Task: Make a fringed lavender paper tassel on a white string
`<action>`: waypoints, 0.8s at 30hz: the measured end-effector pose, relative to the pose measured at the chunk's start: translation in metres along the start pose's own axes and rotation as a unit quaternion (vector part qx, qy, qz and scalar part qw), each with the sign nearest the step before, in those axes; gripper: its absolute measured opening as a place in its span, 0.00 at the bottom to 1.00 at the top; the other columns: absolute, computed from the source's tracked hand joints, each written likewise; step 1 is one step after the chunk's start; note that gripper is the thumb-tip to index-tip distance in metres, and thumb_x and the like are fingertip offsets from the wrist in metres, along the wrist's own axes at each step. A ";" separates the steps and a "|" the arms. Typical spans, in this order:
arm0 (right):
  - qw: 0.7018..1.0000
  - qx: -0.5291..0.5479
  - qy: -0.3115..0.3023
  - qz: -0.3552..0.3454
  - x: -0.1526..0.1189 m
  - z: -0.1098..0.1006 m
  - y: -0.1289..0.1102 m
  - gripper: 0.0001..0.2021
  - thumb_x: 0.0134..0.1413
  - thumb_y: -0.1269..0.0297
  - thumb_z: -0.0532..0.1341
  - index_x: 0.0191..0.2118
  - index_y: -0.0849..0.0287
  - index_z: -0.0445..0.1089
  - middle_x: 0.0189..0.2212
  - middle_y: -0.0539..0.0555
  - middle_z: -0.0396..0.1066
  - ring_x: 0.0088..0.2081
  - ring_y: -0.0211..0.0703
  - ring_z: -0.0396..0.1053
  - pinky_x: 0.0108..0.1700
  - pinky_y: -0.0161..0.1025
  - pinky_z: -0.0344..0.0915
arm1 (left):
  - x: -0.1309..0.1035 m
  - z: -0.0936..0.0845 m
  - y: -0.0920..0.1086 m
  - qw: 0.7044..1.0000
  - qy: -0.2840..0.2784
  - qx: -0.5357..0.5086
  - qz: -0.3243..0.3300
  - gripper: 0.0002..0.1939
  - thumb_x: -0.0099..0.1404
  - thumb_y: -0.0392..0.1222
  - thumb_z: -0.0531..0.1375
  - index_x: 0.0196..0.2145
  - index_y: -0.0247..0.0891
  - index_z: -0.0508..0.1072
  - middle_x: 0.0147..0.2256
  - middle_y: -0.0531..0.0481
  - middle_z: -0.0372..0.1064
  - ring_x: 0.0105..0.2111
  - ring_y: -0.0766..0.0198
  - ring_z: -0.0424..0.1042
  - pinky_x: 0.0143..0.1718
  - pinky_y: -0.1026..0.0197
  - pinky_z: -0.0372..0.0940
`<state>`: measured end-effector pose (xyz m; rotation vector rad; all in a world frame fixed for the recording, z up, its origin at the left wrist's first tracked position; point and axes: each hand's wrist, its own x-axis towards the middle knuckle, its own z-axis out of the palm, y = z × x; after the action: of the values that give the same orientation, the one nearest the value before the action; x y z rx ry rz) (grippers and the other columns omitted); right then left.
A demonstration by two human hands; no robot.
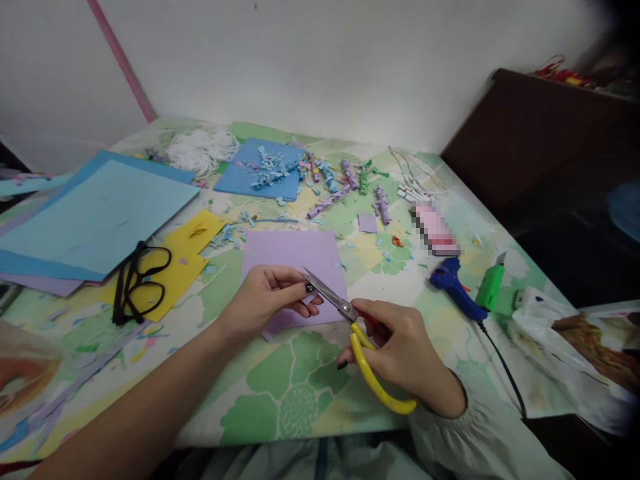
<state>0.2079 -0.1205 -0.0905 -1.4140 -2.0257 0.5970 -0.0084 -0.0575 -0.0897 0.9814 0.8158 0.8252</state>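
My right hand (400,340) is closed on the yellow-handled scissors (370,373), whose metal blades point up and left. The blade tips reach the fingers of my left hand (283,293), which are pinched together. Whatever sits in that pinch is too small to make out; a bit of purple shows by the fingertips. Beneath both hands lies a square purple sheet (295,250) on the flowered tablecloth (280,400). Farther back are a small purple square (367,223) and several curled paper rolls (349,175).
Blue sheets (100,207), yellow paper (200,233) and black glasses (140,283) lie left. White string (203,148) and a blue stack (230,179) are behind. At right are a blue glue gun (457,290), a green cutter (490,287) with its blade out, and a plastic bag (535,333).
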 end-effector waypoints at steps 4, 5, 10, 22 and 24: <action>0.999 -0.005 0.025 -0.024 -0.001 0.001 0.002 0.17 0.41 0.64 0.69 0.39 0.66 0.75 0.19 0.46 0.63 0.21 0.33 0.55 0.24 0.32 0.53 | 0.001 0.002 0.000 1.000 0.008 0.000 -0.006 0.06 0.55 0.38 0.67 0.28 0.31 0.78 0.24 0.49 0.77 0.23 0.68 0.75 0.23 0.72 0.69; 0.999 -0.004 0.029 -0.028 -0.001 0.002 0.002 0.17 0.41 0.63 0.68 0.39 0.66 0.75 0.19 0.46 0.63 0.21 0.33 0.55 0.24 0.32 0.53 | 0.001 0.002 0.000 1.000 0.009 -0.002 -0.008 0.06 0.54 0.39 0.68 0.28 0.31 0.78 0.24 0.49 0.77 0.23 0.68 0.75 0.23 0.72 0.69; 0.999 -0.003 0.040 -0.035 -0.001 0.002 0.002 0.17 0.42 0.62 0.68 0.39 0.67 0.75 0.19 0.47 0.64 0.20 0.33 0.56 0.23 0.32 0.54 | -0.001 0.002 -0.001 1.000 0.011 -0.004 -0.013 0.06 0.54 0.38 0.68 0.28 0.32 0.79 0.25 0.49 0.77 0.23 0.68 0.75 0.23 0.72 0.69; 1.000 -0.006 0.017 -0.013 -0.002 0.001 0.001 0.17 0.41 0.63 0.69 0.39 0.65 0.74 0.20 0.47 0.65 0.22 0.34 0.57 0.24 0.32 0.55 | 0.000 0.000 -0.003 1.000 -0.011 0.002 0.001 0.04 0.57 0.37 0.66 0.27 0.33 0.79 0.25 0.50 0.77 0.23 0.69 0.75 0.24 0.73 0.69; 1.000 -0.006 0.021 -0.015 -0.003 0.001 0.001 0.16 0.41 0.63 0.69 0.38 0.65 0.75 0.20 0.47 0.65 0.21 0.33 0.56 0.24 0.32 0.55 | 0.000 0.000 -0.003 1.000 -0.011 0.009 -0.001 0.05 0.57 0.38 0.66 0.28 0.33 0.79 0.25 0.50 0.77 0.23 0.69 0.75 0.24 0.73 0.69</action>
<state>0.2090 -0.1227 -0.0926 -1.3898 -2.0174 0.5396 -0.0081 -0.0582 -0.0922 1.0030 0.8059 0.8044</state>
